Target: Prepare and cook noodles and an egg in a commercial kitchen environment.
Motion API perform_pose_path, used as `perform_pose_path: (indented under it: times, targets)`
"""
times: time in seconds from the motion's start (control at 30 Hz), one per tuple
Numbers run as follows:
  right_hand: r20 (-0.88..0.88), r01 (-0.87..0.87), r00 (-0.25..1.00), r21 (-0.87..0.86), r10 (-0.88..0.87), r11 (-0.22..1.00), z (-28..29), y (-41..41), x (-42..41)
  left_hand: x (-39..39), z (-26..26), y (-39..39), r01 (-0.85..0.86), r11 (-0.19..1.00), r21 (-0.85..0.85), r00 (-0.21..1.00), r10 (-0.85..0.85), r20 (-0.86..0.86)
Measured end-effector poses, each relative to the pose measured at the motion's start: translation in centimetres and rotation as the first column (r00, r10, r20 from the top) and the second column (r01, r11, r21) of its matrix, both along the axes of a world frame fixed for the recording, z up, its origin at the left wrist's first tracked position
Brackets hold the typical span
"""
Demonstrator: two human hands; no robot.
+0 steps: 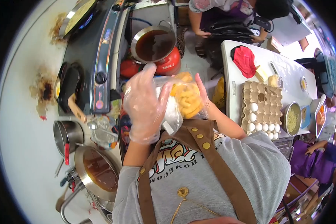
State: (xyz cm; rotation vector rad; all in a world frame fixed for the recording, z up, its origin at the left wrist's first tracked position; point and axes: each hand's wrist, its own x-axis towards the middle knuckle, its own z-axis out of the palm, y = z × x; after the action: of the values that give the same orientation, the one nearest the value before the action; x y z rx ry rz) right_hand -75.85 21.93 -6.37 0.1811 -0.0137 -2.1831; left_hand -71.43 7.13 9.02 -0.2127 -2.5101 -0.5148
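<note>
My left hand (144, 105), in a loose clear plastic glove, is raised beside the bag with its thumb spread from the fingers. Its thumb overlaps the near edge of a clear plastic bag (191, 98) in view; whether they touch I cannot tell. Pale yellow, coiled food pieces fill that bag. From the right, my right hand (203, 91) cups the bag, its palm mostly hidden behind it. A white packet in clear plastic (172, 114) sits against the bag's left side, in front of my brown apron (210, 134).
A gas stove (81, 70) with a lit burner and pans stands left. Pots of brown liquid (155, 44) (100, 168) are ahead and lower left. Ahead is a red gas cylinder (168, 63). Right, a white table (288, 72) bears an egg tray (261, 98). Other people work nearby.
</note>
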Motion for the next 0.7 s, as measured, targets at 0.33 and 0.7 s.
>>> perform_pose_path:
  times: [0.33,0.7]
  targets:
    - [-0.047,0.190,0.981,0.049,-0.188,0.981,-1.2,4.5,-4.4,-3.6,-2.7,2.3,0.404,0.897,0.177,0.805,-0.441,0.398]
    - [-0.257,0.529,0.807,-0.087,-0.532,0.844,-0.7,7.4,-1.1,-6.6,-6.9,6.5,0.581,0.813,0.039,0.749,-0.553,0.364]
